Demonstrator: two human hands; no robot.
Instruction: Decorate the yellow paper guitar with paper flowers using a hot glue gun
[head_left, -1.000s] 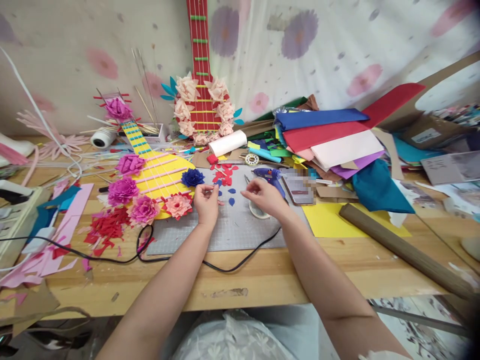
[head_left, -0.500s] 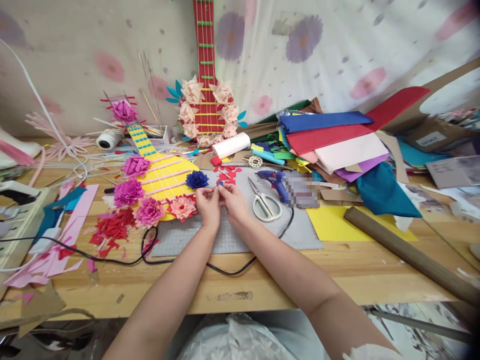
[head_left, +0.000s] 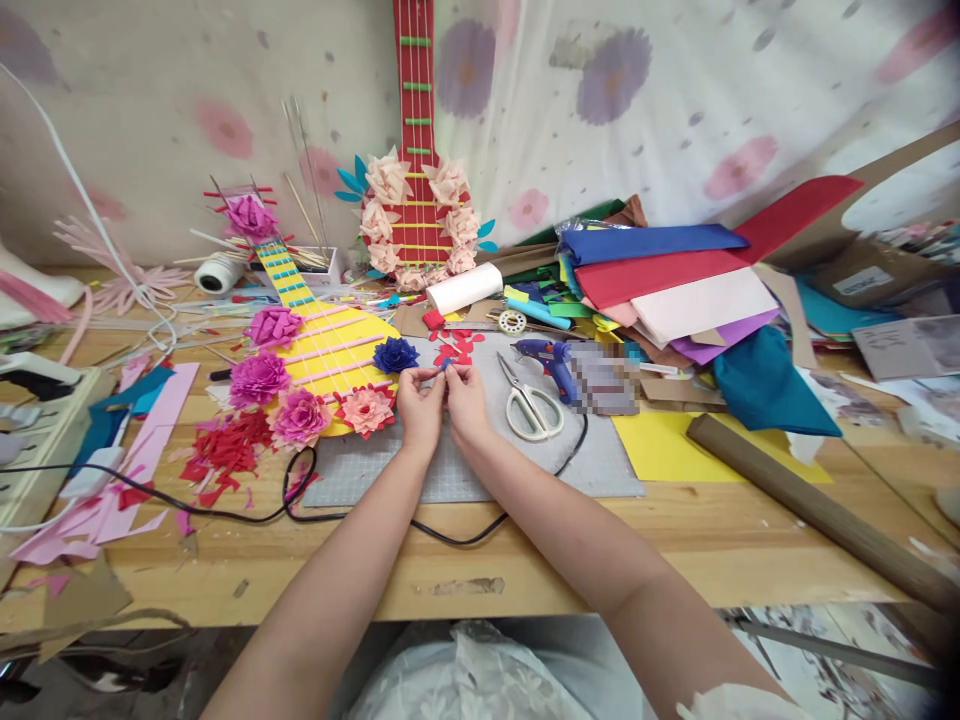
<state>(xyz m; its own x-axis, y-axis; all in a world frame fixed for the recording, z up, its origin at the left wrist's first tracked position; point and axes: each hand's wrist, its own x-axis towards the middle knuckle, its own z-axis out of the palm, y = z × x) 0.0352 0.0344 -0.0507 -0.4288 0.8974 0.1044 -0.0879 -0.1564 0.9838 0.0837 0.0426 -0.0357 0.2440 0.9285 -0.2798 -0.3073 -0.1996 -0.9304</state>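
My left hand (head_left: pixel 420 408) and my right hand (head_left: pixel 466 405) meet over the grey cutting mat (head_left: pixel 480 470), fingertips pinched together. Between them shows a small blue paper piece (head_left: pixel 445 366), mostly covered by the fingers. Just left of my left hand lies a yellow paper pipa-like instrument (head_left: pixel 330 345) with pink strips and thin strings. A dark blue paper flower (head_left: pixel 395 355) and a peach-and-red flower (head_left: pixel 367 407) sit on its edge. Red paper petals (head_left: pixel 459 348) are scattered beyond my fingertips. White-handled scissors (head_left: pixel 534 412) rest to the right, blades partly apart.
A blue glue gun (head_left: pixel 551 365) lies beside the scissors, its black cable (head_left: pixel 457 543) looping across the table front. Red paper scraps (head_left: pixel 225 450) are heaped at left. Stacked coloured paper (head_left: pixel 675 270) and a brown roll (head_left: pixel 810 505) occupy the right. A red instrument (head_left: pixel 420 215) stands behind.
Both hands keep their pinch on the blue piece, with the fingers slightly shifted. The camera view has moved a little.
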